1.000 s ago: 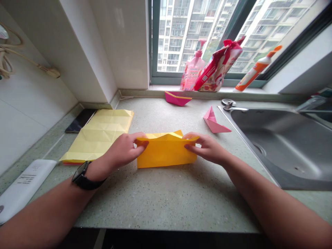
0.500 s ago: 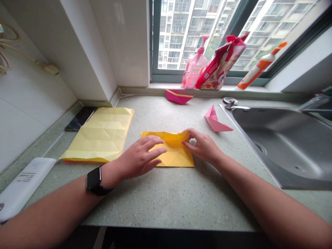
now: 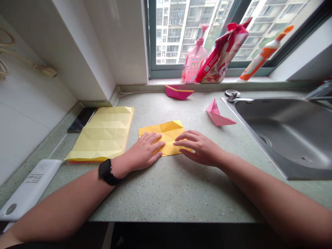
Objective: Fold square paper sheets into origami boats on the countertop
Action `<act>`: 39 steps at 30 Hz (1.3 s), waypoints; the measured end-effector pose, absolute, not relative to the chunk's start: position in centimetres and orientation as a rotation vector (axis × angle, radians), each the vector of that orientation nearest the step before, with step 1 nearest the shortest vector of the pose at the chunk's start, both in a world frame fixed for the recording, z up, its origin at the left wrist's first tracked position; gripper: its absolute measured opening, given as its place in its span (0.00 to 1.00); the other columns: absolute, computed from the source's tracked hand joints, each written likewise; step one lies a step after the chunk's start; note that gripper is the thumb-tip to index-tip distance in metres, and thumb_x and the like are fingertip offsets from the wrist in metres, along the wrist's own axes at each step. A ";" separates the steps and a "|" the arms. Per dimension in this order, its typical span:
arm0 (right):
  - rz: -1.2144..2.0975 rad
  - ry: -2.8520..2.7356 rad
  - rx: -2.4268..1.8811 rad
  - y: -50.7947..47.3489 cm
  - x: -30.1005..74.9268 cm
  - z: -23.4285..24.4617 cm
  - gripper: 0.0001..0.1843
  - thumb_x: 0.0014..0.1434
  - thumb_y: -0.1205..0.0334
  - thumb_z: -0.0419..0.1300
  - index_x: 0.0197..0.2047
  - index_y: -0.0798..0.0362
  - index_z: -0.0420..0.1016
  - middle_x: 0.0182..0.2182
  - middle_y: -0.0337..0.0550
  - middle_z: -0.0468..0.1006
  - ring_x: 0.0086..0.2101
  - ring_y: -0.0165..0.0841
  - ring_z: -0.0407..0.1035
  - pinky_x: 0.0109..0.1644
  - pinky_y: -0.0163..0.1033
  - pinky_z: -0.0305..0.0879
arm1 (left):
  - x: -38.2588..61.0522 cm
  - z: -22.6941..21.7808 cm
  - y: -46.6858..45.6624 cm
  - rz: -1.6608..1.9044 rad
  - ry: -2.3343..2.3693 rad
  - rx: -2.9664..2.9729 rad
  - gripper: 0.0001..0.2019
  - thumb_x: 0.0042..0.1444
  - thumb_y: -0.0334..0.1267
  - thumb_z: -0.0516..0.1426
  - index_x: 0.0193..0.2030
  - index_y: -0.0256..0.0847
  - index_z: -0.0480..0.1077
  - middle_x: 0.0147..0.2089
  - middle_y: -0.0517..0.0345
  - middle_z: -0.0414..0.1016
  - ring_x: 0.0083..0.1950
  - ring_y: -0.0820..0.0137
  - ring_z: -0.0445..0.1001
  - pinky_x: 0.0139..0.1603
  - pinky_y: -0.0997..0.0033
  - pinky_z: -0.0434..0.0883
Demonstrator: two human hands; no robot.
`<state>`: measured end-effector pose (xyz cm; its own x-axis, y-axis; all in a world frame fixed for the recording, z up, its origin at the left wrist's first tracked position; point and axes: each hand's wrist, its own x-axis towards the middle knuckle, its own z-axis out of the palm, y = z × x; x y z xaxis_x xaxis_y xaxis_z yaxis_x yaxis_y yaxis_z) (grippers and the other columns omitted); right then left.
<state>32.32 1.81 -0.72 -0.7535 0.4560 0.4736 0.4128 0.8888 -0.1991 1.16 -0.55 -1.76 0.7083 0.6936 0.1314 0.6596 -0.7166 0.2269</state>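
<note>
A folded orange-yellow paper (image 3: 166, 131) lies flat on the speckled counter (image 3: 166, 193). My left hand (image 3: 145, 152), with a black watch on its wrist, lies flat on the paper's left half with fingers stretched out. My right hand (image 3: 199, 147) presses flat on the paper's right part, fingers extended toward the left. Both hands cover the paper's near edge.
A stack of creased pale yellow sheets (image 3: 103, 133) lies to the left beside a dark phone (image 3: 81, 119). Two pink paper boats (image 3: 178, 92) (image 3: 218, 114) sit farther back. A steel sink (image 3: 285, 128) is at right, a white remote (image 3: 28, 188) at left, bottles and a bag on the sill.
The paper went from being held up by both hands to lying flat. Both hands now press down on it with open fingers.
</note>
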 end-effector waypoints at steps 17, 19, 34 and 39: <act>0.239 -2.740 -0.603 1.5 31.9 -0.7 0.14 0.76 0.60 0.65 0.60 0.38 0.87 0.58 0.46 0.86 0.54 0.40 0.80 0.62 0.53 0.78 | 1.4 -1.3 0.0 0.638 0.682 2.739 0.15 0.81 0.37 0.54 0.61 0.49 0.82 0.63 0.48 0.82 0.64 0.59 0.79 0.70 0.47 0.78; 0.220 -2.751 -0.606 1.5 31.9 -0.7 0.14 0.77 0.60 0.65 0.60 0.38 0.87 0.59 0.46 0.86 0.54 0.40 0.80 0.62 0.53 0.78 | 1.4 -1.1 0.0 0.620 0.684 2.731 0.15 0.81 0.37 0.55 0.62 0.49 0.83 0.63 0.47 0.82 0.65 0.58 0.79 0.70 0.47 0.77; 0.205 -2.730 -0.734 2.7 34.6 0.9 0.10 0.73 0.56 0.68 0.42 0.39 0.93 0.54 0.45 0.87 0.50 0.43 0.78 0.58 0.54 0.73 | 1.0 -1.0 -0.1 0.533 0.711 2.706 0.14 0.80 0.40 0.56 0.60 0.49 0.84 0.66 0.47 0.80 0.67 0.54 0.77 0.70 0.46 0.77; 0.275 -2.762 -0.802 3.2 35.7 1.8 0.11 0.72 0.58 0.68 0.38 0.40 0.92 0.51 0.42 0.88 0.47 0.41 0.78 0.57 0.52 0.71 | 0.9 -1.0 0.0 0.542 0.713 2.693 0.15 0.80 0.40 0.56 0.61 0.50 0.84 0.66 0.47 0.80 0.68 0.55 0.77 0.71 0.45 0.76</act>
